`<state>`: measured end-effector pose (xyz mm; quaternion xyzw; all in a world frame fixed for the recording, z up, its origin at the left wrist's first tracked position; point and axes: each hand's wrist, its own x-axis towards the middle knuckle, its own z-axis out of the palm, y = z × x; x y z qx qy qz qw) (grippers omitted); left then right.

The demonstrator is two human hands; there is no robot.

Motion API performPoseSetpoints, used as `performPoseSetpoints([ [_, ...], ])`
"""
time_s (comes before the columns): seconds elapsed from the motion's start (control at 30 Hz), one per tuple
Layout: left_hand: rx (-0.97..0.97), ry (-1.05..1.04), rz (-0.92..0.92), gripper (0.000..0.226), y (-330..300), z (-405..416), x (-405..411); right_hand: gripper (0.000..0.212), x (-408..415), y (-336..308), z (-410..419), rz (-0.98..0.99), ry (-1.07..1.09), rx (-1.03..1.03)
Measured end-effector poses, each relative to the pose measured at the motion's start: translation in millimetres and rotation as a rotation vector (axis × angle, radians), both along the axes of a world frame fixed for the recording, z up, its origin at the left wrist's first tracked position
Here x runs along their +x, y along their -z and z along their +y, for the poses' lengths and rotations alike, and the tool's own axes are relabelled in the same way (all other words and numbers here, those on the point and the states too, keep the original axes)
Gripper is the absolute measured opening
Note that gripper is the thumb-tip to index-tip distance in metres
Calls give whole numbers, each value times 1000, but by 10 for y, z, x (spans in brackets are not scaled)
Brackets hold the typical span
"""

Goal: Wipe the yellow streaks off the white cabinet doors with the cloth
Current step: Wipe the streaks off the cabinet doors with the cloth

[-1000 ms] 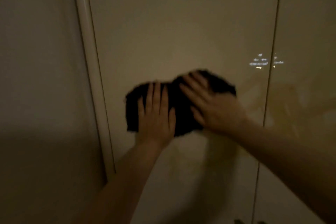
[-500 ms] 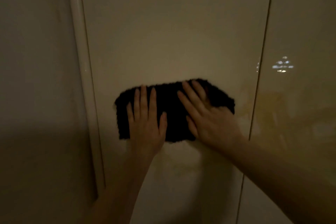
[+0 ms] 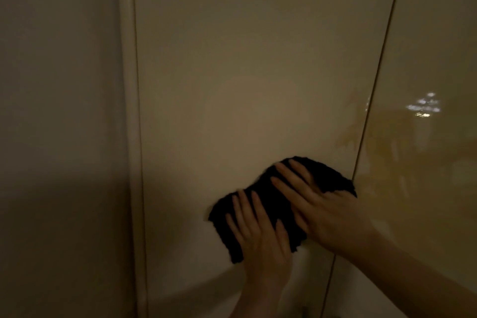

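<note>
A dark cloth (image 3: 273,204) lies pressed flat against the left white cabinet door (image 3: 245,72), low and close to the gap between the doors. My left hand (image 3: 260,237) rests flat on the cloth's lower left part, fingers spread. My right hand (image 3: 320,209) presses its upper right part, fingers pointing up and left. Faint yellow streaks (image 3: 382,147) show on the right cabinet door (image 3: 428,46) and beside the gap. The light is dim.
A rounded vertical trim (image 3: 130,111) borders the left door, with a plain wall (image 3: 56,111) to its left. A narrow vertical gap (image 3: 374,90) separates the two doors. A bright reflection (image 3: 423,107) glints on the right door.
Both hands and the cloth have slid to the right and downward on the left door, ending next to the gap between the doors. The cloth is now tilted.
</note>
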<state>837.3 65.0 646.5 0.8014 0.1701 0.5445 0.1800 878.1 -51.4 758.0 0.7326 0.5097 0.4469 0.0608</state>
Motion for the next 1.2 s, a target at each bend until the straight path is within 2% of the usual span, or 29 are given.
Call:
performPoseSetpoints([
  [0.13,82,33,13,58,-273,-181,28,57,70,-199,-150,-66,-23,51],
  [0.33,357,16,-68,61,-1916,56,76,52,84,-1457,-96,-199,31,330],
  [0.43,439,-8,-75,59,-2244,183,113,51,80,-1666,-37,-178,53,433],
  [0.6,469,-35,-79,58,-1830,275,135,53,82,-1057,-16,-75,54,544],
  [0.77,443,0,12,57,-635,362,-24,59,-11,98,-25,158,13,440],
  [0.87,433,-4,87,57,-166,353,-73,65,-44,639,-49,273,27,392],
  [1.07,503,65,141,60,-302,463,-143,67,-52,641,-34,231,32,403],
  [1.2,569,53,55,63,-1050,694,-116,57,-15,-58,131,67,-13,441],
])
